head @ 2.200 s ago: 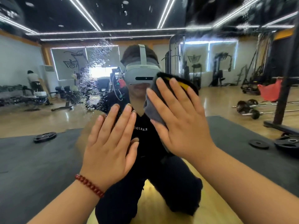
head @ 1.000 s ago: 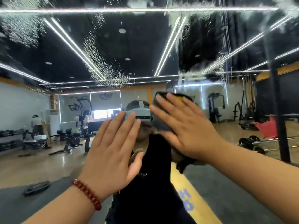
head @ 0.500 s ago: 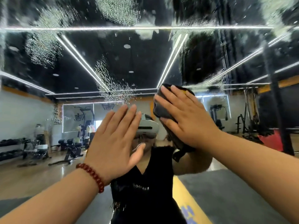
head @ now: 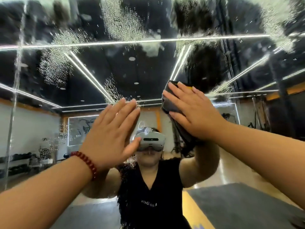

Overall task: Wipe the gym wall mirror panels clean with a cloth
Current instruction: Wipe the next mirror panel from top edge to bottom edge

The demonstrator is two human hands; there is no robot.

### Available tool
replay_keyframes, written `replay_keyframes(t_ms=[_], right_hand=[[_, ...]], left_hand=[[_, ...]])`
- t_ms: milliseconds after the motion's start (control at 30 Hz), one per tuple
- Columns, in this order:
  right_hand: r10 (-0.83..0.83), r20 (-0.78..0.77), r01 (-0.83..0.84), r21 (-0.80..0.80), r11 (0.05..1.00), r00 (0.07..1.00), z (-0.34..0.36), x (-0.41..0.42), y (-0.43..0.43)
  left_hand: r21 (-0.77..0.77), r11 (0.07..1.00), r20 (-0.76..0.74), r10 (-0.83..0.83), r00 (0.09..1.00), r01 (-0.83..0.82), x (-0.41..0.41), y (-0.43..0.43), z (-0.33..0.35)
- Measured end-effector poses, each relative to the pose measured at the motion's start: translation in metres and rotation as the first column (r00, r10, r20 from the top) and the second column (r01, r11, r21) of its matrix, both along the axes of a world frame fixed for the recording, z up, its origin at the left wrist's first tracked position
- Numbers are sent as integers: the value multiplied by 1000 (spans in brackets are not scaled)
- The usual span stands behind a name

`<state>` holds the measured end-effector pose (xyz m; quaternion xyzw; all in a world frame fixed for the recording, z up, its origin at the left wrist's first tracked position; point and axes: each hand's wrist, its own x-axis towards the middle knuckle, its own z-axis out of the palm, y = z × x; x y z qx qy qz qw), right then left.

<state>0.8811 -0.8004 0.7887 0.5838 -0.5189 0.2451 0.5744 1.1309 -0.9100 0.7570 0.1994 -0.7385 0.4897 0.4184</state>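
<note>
The cloth, dark grey with a yellow edge, lies flat against the mirror under the right hand, whose straight, spread fingers press it to the glass. It looks soft and limp, its lower part hanging loose, so a broad flat palm probably controls it best. The left hand is open, fingers together, at the glass. Spray droplets above suggest a slippery surface.
</note>
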Motion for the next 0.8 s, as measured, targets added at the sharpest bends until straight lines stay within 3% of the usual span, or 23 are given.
replay_keyframes(t_ms=[100,300,367,467,533,600,667,733,800], right_hand=[[32,125,-18,-112,994,992,4,22,-13],[26,-260,10,136,991,965,-11,16,-16],[22,-159,-11,69,998,987,18,13,-14],[26,184,-8,-96,995,983,62,17,-10],[5,260,37,-156,987,966,73,25,-15],[22,188,10,-166,986,982,70,31,-18],[35,-11,-36,-112,993,999,55,33,-20],[8,-242,-12,-13,1000,970,32,32,-25],[19,-345,18,104,994,938,26,29,-23]], left_hand=[[40,999,-14,-6,1000,6,12,-9,20],[6,1000,15,10,1000,-10,18,-13,25],[-13,1000,9,-16,1000,16,19,-12,29],[-24,999,-22,-24,999,24,23,-15,44],[17,1000,-50,-5,999,6,28,-19,56],[48,999,-67,20,998,-17,31,-22,67],[56,998,-66,41,997,-37,32,-24,71],[53,998,-61,32,998,-29,31,-25,72],[44,999,-60,20,998,-18,31,-24,71]])
